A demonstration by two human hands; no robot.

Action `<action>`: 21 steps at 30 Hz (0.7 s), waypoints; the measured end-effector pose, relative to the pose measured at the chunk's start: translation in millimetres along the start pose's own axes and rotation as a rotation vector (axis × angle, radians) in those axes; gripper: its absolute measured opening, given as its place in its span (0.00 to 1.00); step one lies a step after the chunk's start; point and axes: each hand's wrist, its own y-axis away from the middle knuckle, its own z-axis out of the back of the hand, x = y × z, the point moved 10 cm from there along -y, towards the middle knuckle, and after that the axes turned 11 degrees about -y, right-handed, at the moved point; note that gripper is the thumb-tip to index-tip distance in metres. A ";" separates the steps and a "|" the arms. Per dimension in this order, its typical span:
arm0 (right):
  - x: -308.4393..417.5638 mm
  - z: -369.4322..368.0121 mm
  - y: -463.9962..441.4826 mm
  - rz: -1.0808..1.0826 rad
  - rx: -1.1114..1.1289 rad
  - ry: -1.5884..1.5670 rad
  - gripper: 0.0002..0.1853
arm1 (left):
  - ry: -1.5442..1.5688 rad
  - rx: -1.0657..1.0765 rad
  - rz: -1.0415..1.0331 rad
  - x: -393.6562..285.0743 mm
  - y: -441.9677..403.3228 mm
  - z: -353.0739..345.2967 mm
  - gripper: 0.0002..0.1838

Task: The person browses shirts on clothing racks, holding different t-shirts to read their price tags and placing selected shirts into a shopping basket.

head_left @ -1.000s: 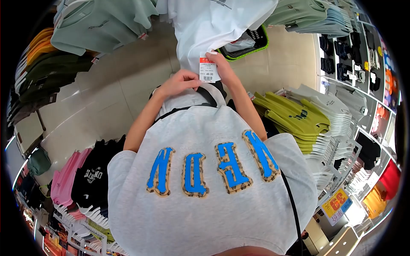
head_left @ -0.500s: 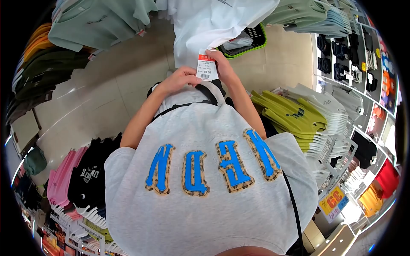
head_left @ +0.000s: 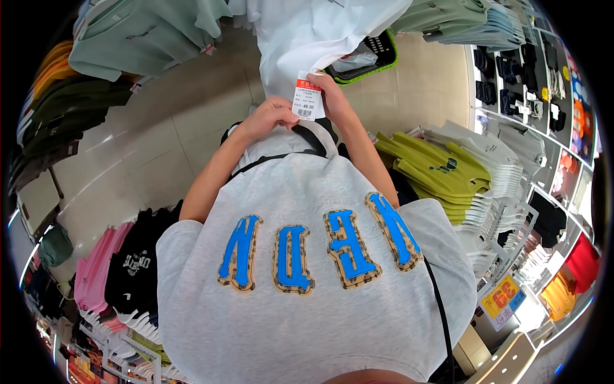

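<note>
Between my two hands is a white and red price tag point(head_left: 307, 97), its printed side facing up at me. My left hand point(head_left: 271, 119) pinches the tag's lower left corner between thumb and fingers. At its upper right edge, my right hand point(head_left: 327, 93) grips the same tag with fingers closed. A white T-shirt point(head_left: 307, 38) hangs just beyond the tag, its lower edge close to my right hand. Whether the tag's string joins that shirt is hidden.
Behind the white shirt, a black and green shopping basket point(head_left: 364, 61) stands on the tiled floor. Racks of grey-green shirts point(head_left: 134, 38), yellow-green shirts point(head_left: 441, 169), and black shirts point(head_left: 135, 265) surround me. A price sign point(head_left: 502, 301) sits at right, near shelves point(head_left: 543, 121).
Both hands and the price tag stay almost in place, shifting very slightly left and up. The surrounding racks shift a little in view.
</note>
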 end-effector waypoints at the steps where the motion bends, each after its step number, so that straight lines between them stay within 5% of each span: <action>1: -0.2 0.4 -0.3 0.003 -0.003 -0.003 0.12 | -0.001 0.003 0.002 1.1 -0.5 0.0 0.11; 21: 3.4 7.8 -1.6 0.034 -0.130 0.179 0.16 | -0.089 0.087 -0.080 -0.5 -1.7 -3.0 0.11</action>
